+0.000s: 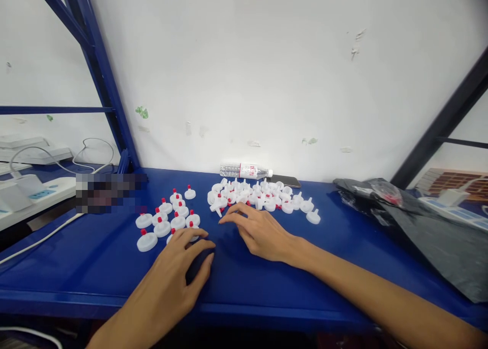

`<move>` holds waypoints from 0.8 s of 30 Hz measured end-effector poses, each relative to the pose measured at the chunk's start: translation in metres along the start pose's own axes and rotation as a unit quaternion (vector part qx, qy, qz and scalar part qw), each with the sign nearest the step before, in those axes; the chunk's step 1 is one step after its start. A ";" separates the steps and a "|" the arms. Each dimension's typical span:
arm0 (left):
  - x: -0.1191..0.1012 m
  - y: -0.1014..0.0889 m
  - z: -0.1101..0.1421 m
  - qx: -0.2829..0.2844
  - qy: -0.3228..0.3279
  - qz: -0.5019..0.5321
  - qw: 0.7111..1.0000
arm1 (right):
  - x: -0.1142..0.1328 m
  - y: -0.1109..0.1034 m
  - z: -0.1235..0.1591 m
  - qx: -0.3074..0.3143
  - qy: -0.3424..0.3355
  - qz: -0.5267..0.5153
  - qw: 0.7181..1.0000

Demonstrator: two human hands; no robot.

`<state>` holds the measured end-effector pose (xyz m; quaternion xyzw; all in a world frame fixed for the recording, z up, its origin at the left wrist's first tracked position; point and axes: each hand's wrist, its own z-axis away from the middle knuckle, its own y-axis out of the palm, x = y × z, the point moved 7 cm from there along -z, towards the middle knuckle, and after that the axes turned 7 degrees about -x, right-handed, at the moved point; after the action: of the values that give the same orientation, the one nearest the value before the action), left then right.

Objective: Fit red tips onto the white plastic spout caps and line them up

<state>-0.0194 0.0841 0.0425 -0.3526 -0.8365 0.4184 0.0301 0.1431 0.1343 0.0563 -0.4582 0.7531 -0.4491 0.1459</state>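
My left hand [179, 270] rests low over the table, thumb and fingers apart with nothing visible between them. Its fingertips partly hide the nearest of several white round nozzle caps with red tips [162, 228], which stand upright in a loose group on the left. My right hand [263, 233] reaches to the front edge of a pile of white nozzle caps [267, 199]. Its fingers are bent and spread, and no cap shows in them. Most pieces in this pile have bare nozzles, and small red tips lie among them. Whether the right fingertips touch a cap is unclear.
Behind the pile lie a plastic bottle [246, 171] on its side and a dark phone [285, 181]. A black plastic bag [400, 227] covers the right side of the blue table [267, 288]. Power strips [49, 191] and cables lie at the left; a white wall stands behind.
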 end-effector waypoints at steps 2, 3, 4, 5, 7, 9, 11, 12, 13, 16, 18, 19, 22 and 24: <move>0.015 -0.002 -0.002 0.007 -0.005 0.000 1.000 | -0.001 0.001 0.000 0.000 0.010 0.013 1.000; 0.024 -0.003 -0.003 0.011 -0.012 -0.001 1.000 | -0.003 0.002 0.000 0.000 0.019 0.018 1.000; 0.032 -0.003 -0.004 0.017 -0.020 -0.002 1.000 | -0.004 0.003 0.000 0.001 0.027 0.021 0.999; 0.041 -0.005 -0.006 0.022 -0.030 -0.003 0.999 | -0.005 0.004 0.000 0.002 0.034 0.023 0.999; 0.055 -0.007 -0.009 0.029 -0.048 -0.003 0.998 | -0.006 0.005 0.000 0.006 0.040 0.024 0.999; 0.063 -0.009 -0.012 0.032 -0.060 -0.003 0.998 | -0.006 0.005 -0.002 0.008 0.041 0.030 0.999; 0.065 -0.011 -0.014 0.030 -0.064 -0.002 0.997 | -0.007 0.007 -0.006 0.008 0.039 0.046 0.998; 0.064 -0.011 -0.015 0.029 -0.063 -0.002 0.998 | -0.008 0.008 -0.008 0.009 0.039 0.059 0.997; 0.062 -0.011 -0.015 0.027 -0.059 -0.003 0.998 | -0.008 0.010 -0.011 0.012 0.036 0.072 0.997; 0.051 -0.011 -0.016 0.020 -0.040 -0.005 0.999 | -0.010 0.018 -0.019 0.017 0.018 0.098 0.995; 0.043 -0.013 -0.017 0.011 -0.020 -0.007 1.000 | -0.011 0.020 -0.022 0.009 0.008 0.093 0.996; 0.039 -0.014 -0.017 0.006 -0.009 -0.007 1.000 | -0.010 0.021 -0.022 0.002 0.004 0.085 0.996; 0.031 -0.018 -0.018 -0.005 0.019 -0.004 1.000 | -0.009 0.020 -0.021 -0.005 0.002 0.050 0.999; 0.028 -0.020 -0.018 -0.012 0.029 -0.004 0.999 | -0.008 0.019 -0.020 -0.001 0.002 0.028 1.000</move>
<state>-0.0456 0.1051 0.0616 -0.3617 -0.8415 0.3980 0.0519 0.1243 0.1554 0.0499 -0.4358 0.7664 -0.4453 0.1562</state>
